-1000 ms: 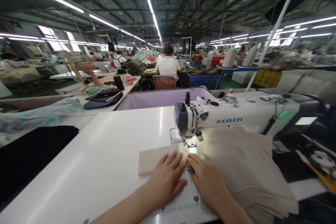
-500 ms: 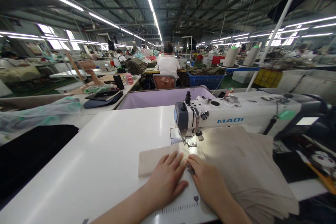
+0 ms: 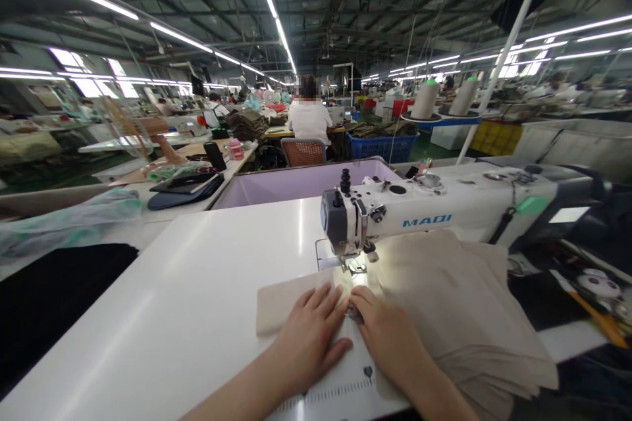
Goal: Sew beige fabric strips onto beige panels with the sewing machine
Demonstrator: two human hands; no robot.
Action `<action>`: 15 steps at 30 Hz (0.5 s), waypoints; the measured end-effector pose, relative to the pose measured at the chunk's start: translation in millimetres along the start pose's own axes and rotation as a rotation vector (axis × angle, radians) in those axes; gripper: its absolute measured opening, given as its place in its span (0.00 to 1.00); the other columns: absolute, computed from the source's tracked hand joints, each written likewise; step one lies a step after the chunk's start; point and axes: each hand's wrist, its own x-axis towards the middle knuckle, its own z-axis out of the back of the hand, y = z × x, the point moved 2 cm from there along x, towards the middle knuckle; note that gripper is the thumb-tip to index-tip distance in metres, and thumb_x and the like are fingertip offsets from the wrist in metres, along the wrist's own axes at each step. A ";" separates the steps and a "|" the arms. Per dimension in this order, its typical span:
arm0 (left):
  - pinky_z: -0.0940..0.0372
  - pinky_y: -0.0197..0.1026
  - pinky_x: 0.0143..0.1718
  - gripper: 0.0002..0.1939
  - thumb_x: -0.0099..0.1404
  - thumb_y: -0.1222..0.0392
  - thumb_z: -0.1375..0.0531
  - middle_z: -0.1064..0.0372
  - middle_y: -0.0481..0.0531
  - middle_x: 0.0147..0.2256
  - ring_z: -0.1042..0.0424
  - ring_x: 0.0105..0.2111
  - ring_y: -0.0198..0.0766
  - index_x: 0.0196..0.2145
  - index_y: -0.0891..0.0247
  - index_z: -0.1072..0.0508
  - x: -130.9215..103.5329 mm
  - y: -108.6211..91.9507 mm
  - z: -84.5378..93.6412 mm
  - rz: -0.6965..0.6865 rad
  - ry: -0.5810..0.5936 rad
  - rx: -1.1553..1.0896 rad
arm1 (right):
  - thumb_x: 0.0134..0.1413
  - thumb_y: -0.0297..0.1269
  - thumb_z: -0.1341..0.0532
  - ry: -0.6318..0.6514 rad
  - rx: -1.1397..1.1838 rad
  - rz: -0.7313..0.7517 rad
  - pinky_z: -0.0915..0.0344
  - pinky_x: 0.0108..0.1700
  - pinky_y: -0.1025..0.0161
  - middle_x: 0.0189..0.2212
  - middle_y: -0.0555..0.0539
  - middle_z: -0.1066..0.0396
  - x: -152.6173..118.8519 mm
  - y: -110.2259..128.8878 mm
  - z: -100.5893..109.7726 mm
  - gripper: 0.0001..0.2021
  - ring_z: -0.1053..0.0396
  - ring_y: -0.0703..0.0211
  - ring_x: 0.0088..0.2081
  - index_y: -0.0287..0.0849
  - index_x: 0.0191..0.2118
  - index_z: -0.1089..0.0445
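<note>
Over the last half second the view has swung slightly, so everything sits a little further left in it; the two hands have barely moved against the machine. Well to the left of the left hand, black cloth lies in a dark heap. Nearer that hand stretches the bare white worktop. Just left of its fingers, and running beneath them, is the folded beige cloth. The left hand lies flat on it, fingers extended, pressing rather than grasping. Just beyond the fingertips of both hands is the presser foot under a lit lamp; whether the cloth's edge is beneath it I cannot tell. The right hand is curled, its fingertips at the cloth's near right end beside a small dark metal piece; whether it pinches anything is hidden. Right of it, a pile of beige fabric spreads below the arm of the sewing machine.

The step in hand looks like lining up the cloth at the foot. The next move seems to call for the left hand keeping the fold flat, the right hand keeping the edge straight, and fingertips clear of the needle area.
</note>
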 end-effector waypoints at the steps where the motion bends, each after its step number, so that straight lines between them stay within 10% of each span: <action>1: 0.41 0.62 0.63 0.31 0.70 0.50 0.40 0.41 0.61 0.66 0.43 0.66 0.60 0.66 0.62 0.40 0.6 0.4 0.5 0.000 0.006 0.001 | 0.59 0.22 0.46 -0.002 -0.010 -0.002 0.33 0.42 0.63 0.50 0.49 0.26 1.3 -0.1 0.3 0.17 0.25 0.55 0.45 0.45 0.48 0.28; 15: 0.41 0.61 0.65 0.29 0.73 0.50 0.42 0.39 0.60 0.65 0.39 0.64 0.57 0.66 0.62 0.40 1.4 0.1 4.2 -0.070 0.008 -0.038 | 0.64 0.23 0.46 0.025 -0.082 -0.033 0.33 0.39 0.63 0.50 0.49 0.27 -2.1 3.3 1.5 0.15 0.24 0.56 0.43 0.45 0.49 0.28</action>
